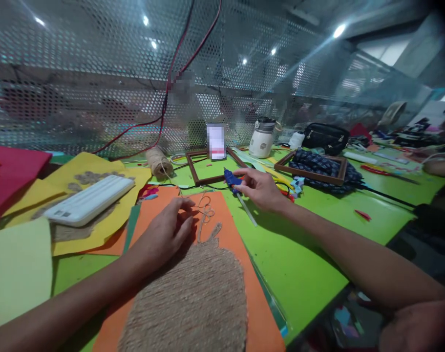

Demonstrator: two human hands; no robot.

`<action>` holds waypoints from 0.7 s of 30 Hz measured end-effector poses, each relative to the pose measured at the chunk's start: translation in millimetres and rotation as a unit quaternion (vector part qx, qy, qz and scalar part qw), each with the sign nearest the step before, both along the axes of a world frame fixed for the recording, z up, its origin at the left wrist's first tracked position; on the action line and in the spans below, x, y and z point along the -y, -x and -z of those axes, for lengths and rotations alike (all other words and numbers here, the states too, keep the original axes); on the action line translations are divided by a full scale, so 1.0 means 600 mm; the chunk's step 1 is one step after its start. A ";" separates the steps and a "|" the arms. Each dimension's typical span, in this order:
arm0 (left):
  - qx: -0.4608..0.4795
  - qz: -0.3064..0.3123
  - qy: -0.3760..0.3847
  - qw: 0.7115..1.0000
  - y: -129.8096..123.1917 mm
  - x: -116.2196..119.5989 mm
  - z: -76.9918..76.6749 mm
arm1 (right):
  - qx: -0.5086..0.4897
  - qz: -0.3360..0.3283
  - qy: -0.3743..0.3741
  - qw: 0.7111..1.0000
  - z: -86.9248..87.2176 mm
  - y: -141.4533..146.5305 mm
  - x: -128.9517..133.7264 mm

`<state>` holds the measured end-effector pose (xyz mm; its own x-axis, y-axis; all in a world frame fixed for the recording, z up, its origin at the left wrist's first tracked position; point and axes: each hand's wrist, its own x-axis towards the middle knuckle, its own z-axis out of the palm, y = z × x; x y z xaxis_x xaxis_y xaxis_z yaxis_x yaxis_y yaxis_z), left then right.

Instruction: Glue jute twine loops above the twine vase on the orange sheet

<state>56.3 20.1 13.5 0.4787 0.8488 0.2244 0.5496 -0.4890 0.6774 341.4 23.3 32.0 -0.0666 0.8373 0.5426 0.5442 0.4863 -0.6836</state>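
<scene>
My left hand (167, 232) hovers over or rests on the orange sheet (229, 215), fingers loosely curled, thumb and index tips apart. Loose loops of jute twine (206, 211) lie by its fingertips; whether the fingers touch them I cannot tell. Below it, a large rounded shape covered in rows of twine (193, 298) is on the sheet, with a short twine stem at its top. My right hand (261, 188) is closed around a blue hot glue gun (229, 179), right of the sheet. A pale glue stick (247, 209) sticks out from the gun's rear.
Behind stand a twine spool (158, 164), a wooden frame (195, 171), a phone (218, 142) and a white bottle (262, 141). A white power strip-like box (92, 199) lies on yellow paper at left. Another frame (310, 168) and a folded umbrella (321, 166) lie at right.
</scene>
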 end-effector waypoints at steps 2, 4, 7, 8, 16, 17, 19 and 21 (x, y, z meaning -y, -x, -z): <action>0.009 -0.004 0.007 1.000 0.002 -0.003 0.003 | 0.017 0.010 -0.021 1.000 -0.005 -0.004 -0.001; 0.015 -0.012 0.016 1.000 0.004 -0.006 0.005 | 0.035 0.020 -0.034 0.999 -0.007 -0.006 -0.002; 0.013 -0.026 0.012 1.000 0.005 -0.006 0.003 | 0.055 0.035 -0.034 0.997 -0.006 -0.007 -0.004; 0.007 -0.029 0.008 1.000 0.005 -0.005 0.001 | 0.060 0.036 -0.030 0.997 -0.005 -0.007 -0.004; -0.053 -0.068 -0.069 0.994 0.009 -0.002 -0.010 | 0.076 -0.053 -0.035 0.995 -0.001 0.002 0.006; -0.055 -0.071 -0.083 0.992 0.009 -0.004 -0.010 | 0.084 -0.064 -0.048 0.993 -0.001 0.004 0.009; -0.061 -0.082 -0.104 0.989 0.008 -0.007 -0.012 | 0.106 -0.082 -0.076 0.988 -0.001 0.008 0.013; -0.065 -0.086 -0.096 0.990 0.007 -0.007 -0.017 | 0.130 -0.092 -0.098 0.982 0.000 0.011 0.018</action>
